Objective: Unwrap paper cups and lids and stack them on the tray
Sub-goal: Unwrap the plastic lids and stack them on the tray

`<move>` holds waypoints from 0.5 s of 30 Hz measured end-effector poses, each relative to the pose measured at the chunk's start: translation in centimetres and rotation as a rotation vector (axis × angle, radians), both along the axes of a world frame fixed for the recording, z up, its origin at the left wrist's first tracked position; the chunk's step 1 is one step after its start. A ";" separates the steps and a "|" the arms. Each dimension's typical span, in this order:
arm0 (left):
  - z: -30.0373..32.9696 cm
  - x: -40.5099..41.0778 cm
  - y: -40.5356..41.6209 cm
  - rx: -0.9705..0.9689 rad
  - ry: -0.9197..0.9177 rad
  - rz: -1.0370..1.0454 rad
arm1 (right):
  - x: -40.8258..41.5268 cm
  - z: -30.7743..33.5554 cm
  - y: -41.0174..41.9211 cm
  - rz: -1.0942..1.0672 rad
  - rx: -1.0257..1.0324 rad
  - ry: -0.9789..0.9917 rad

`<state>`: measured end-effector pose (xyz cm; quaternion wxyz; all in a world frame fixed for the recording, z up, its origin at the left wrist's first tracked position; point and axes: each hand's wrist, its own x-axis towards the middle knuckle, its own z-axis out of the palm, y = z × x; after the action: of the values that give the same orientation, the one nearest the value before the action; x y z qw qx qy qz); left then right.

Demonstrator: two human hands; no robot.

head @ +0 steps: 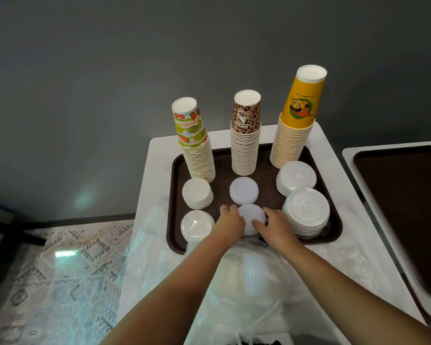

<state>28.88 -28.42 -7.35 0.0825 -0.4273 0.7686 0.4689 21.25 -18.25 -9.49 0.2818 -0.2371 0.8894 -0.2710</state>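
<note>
A dark brown tray (pixel 224 168) carries three upside-down cup stacks: fruit-print (pixel 197 143), leopard-print (pixel 246 135) and yellow (pixel 296 120). White lid stacks stand in front of them on the tray. My left hand (pixel 230 221) and my right hand (pixel 275 224) grip a white lid stack (pixel 251 217) from both sides at the tray's front middle. Behind it sits another lid stack (pixel 243 190). Clear plastic wrapping with more lids (pixel 255 270) lies near me, under my arms.
Lid stacks stand at the tray's left (pixel 197 192) (pixel 197 224) and right (pixel 296 178) (pixel 306 212). A second brown tray (pixel 408 207) lies on a white table to the right. Loose clear wrapping (pixel 149 257) covers the table's near left. Patterned floor lies to the left.
</note>
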 end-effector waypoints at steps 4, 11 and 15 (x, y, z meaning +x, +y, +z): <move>0.3 0.0 0.3 -0.031 -0.088 -0.080 | 0.1 0.3 0.1 0.027 0.047 0.000; 0.6 1.0 1.1 0.056 0.011 -0.058 | 0.6 0.4 0.6 0.032 0.015 -0.022; 0.8 1.9 1.6 -0.193 0.173 -0.097 | 1.4 1.0 1.8 0.056 -0.111 0.049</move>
<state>30.78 -26.85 -6.60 -0.0029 -0.3538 0.8340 0.4234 22.61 -16.49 -8.53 0.2536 -0.2837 0.8727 -0.3061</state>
